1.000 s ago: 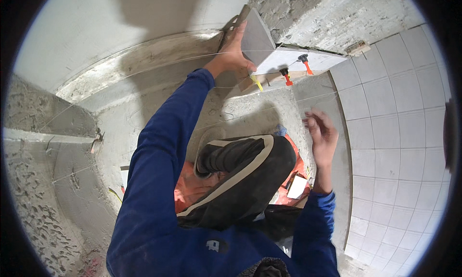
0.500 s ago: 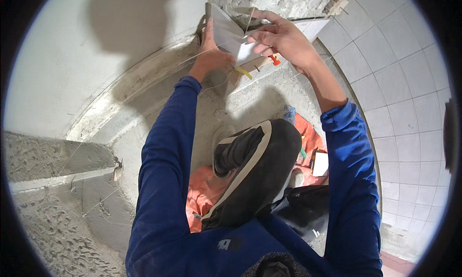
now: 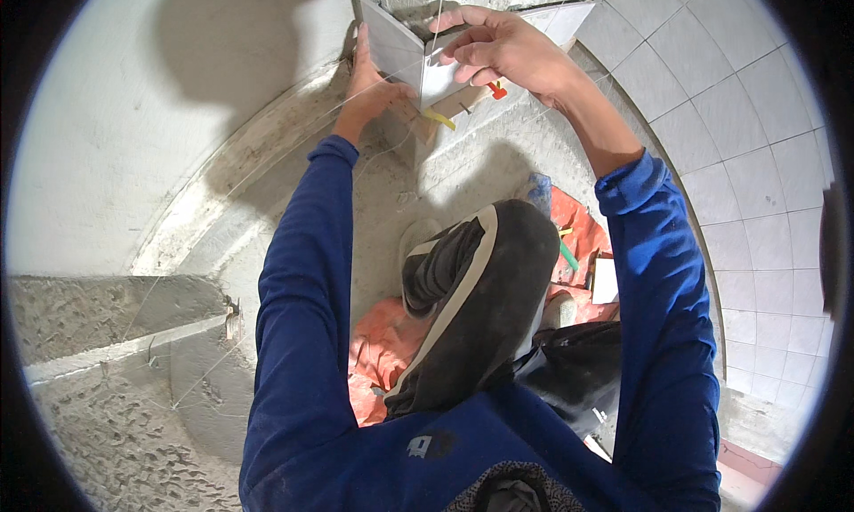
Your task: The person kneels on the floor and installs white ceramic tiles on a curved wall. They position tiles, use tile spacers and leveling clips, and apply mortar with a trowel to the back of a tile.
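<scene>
The tiled wall stands well to the right of the corner tile, and a crumpled orange sheet lies well below it in view. The long tile meets the right edge of the corner tile at an angle. The left hand, spread wide, has hold of the corner tile, fingers along its left edge and thumb at its lower tip. The right hand is just right of it, half open, forefinger stretched and other fingers bent; whether they grip the thin line there, I cannot tell. A yellow strip sits just below the corner tile, a red clip near its lower right.
</scene>
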Tool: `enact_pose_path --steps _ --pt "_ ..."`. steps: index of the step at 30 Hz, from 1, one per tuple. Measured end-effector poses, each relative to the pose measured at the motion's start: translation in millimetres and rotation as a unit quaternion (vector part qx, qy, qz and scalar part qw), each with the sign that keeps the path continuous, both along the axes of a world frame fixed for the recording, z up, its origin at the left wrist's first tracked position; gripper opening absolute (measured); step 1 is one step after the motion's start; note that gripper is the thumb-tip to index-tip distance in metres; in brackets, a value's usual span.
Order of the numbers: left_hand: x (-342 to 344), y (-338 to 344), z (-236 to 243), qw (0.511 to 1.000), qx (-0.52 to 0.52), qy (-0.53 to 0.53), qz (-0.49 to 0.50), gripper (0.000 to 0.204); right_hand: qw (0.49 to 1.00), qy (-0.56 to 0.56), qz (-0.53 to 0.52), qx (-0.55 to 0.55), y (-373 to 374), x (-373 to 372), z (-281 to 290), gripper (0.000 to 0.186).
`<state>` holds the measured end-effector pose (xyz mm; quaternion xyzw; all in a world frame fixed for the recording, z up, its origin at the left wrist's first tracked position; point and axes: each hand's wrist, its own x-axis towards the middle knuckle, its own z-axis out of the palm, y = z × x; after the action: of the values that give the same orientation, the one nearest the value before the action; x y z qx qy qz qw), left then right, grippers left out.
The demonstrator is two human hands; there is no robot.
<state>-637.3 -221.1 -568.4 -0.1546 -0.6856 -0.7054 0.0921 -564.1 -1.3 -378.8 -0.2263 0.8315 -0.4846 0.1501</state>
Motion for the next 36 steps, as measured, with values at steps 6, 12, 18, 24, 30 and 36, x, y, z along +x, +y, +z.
enact_pose_path --steps 6,12,18,24,30,36 --pt "6 0 7 0.999 -0.05 0.006 0.006 0.142 1.0 0.004 -0.004 -0.016 1 -3 -4 0.044" --pt "2 1 2 0.999 -0.016 0.032 -0.003 0.135 1.0 0.016 -0.011 -0.011 1 -4 -3 0.043" --pt "4 3 4 0.998 -0.027 0.05 -0.004 0.131 1.0 0.004 -0.013 -0.011 -2 -6 -4 0.046" --pt "-2 -2 -1 0.997 -0.069 0.034 0.022 0.138 0.999 0.033 -0.008 -0.032 -9 -11 -8 0.047" --pt "-4 -3 -5 0.998 -0.061 0.02 0.029 0.142 0.99 0.1 -0.029 -0.094 25 19 -20 0.042" --pt "1 -4 4 0.991 -0.119 0.004 0.059 0.142 0.992 0.003 -0.116 -0.045 132 132 -69 0.04"
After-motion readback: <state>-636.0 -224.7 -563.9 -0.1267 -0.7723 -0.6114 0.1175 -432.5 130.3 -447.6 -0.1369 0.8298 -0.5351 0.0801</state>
